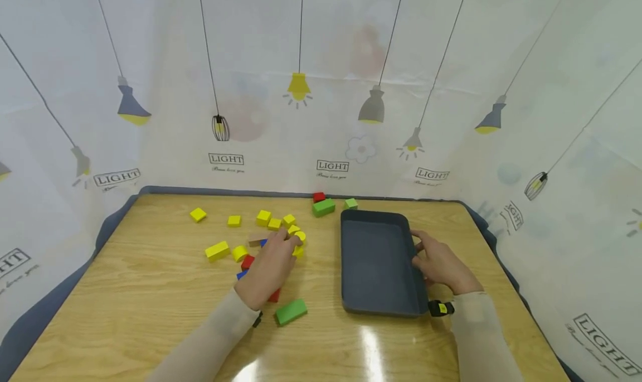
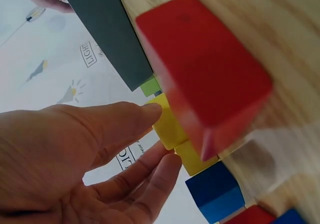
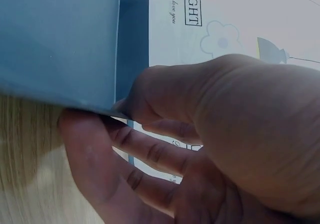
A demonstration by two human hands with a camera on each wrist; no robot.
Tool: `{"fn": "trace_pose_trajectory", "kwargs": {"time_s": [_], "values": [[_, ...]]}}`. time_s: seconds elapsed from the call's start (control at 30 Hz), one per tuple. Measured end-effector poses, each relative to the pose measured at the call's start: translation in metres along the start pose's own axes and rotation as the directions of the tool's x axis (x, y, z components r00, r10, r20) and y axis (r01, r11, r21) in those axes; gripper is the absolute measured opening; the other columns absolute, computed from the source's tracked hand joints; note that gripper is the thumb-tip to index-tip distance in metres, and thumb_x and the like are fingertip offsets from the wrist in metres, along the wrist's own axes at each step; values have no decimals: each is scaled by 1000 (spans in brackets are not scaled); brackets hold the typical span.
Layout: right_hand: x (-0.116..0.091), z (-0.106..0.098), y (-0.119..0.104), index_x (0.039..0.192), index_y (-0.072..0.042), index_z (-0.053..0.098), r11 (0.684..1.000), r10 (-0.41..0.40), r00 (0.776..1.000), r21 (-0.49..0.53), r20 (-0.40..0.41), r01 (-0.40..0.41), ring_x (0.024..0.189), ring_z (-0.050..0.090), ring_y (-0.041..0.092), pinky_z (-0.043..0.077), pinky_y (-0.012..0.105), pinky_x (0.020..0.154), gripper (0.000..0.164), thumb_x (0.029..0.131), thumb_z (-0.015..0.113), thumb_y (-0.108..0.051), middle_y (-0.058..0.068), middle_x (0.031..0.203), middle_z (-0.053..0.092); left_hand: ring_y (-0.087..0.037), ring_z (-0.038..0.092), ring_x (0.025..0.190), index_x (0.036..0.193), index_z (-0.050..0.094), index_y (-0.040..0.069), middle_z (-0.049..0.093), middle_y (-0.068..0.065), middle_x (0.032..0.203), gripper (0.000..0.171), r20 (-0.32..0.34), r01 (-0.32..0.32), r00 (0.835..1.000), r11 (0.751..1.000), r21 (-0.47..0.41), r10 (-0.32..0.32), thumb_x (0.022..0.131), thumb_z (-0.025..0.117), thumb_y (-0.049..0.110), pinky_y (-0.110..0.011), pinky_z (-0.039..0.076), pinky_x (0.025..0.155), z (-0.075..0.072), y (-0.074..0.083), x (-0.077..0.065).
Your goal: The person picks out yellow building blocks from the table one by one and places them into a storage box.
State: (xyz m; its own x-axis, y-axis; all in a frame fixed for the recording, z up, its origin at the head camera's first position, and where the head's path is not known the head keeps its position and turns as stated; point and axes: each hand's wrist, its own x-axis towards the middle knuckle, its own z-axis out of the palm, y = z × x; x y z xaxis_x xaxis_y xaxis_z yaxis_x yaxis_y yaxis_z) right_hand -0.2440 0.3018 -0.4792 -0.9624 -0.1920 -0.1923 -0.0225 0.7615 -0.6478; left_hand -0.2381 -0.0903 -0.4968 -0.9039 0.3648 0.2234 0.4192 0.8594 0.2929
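My left hand (image 1: 271,265) is among the scattered blocks, its thumb and curled fingers at a yellow block (image 2: 171,124). In the left wrist view, the thumb tip overlaps one edge of this block and the fingertips meet its lower side. A second yellow block (image 2: 195,158) and a blue block (image 2: 215,191) lie right beside it. Close to the left wrist camera is a large red block (image 2: 205,58). My right hand (image 1: 443,262) pinches the side wall of a dark grey rectangular tray (image 1: 381,265), thumb inside and fingers outside. Bare tray floor shows in the head view.
Several yellow blocks, such as a long one (image 1: 217,251), lie left of the tray. One green block (image 1: 291,312) is near the front; another green block (image 1: 324,207) and a red block (image 1: 319,197) are at the back edge. A lamp-printed sheet (image 1: 281,164) surrounds the table.
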Motion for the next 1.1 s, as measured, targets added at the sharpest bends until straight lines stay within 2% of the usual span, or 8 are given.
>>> {"fn": "trace_pose_trajectory", "kwargs": {"time_s": [0.2, 0.53, 0.87, 1.1], "values": [[2, 2, 5, 159, -12, 24, 1000, 5, 1000, 17, 15, -6, 72, 64, 26, 56, 36, 50, 72, 95, 56, -2, 28, 133, 52, -24, 52, 95, 117, 69, 10, 56, -7, 106, 31, 17, -40, 999, 999, 19, 40, 88, 77, 5, -30, 51, 81, 1, -1, 0], [3, 4, 2, 158, -12, 24, 1000, 3, 1000, 19, 16, -4, 66, 62, 26, 56, 37, 50, 71, 95, 55, -2, 28, 133, 52, -24, 54, 101, 117, 69, 12, 61, -6, 111, 32, 49, -36, 998, 999, -15, 36, 87, 78, 5, -31, 52, 86, 2, -2, 0], [3, 0, 1, 158, -12, 24, 1000, -5, 1000, 28, 22, 4, 71, 65, 26, 56, 37, 49, 71, 95, 56, -2, 28, 133, 52, -24, 54, 99, 114, 70, 11, 61, -6, 109, 32, 25, -49, 998, 997, -53, 50, 86, 77, -2, -30, 52, 83, 2, 0, 2], [4, 0, 1, 159, -13, 24, 1000, 7, 1000, 25, 29, -8, 64, 62, 27, 56, 38, 50, 70, 97, 56, -3, 26, 132, 53, -22, 54, 97, 114, 69, 11, 59, -7, 108, 33, 18, -47, 999, 994, -101, 49, 86, 76, -4, -30, 52, 83, 0, 4, 1]]}}
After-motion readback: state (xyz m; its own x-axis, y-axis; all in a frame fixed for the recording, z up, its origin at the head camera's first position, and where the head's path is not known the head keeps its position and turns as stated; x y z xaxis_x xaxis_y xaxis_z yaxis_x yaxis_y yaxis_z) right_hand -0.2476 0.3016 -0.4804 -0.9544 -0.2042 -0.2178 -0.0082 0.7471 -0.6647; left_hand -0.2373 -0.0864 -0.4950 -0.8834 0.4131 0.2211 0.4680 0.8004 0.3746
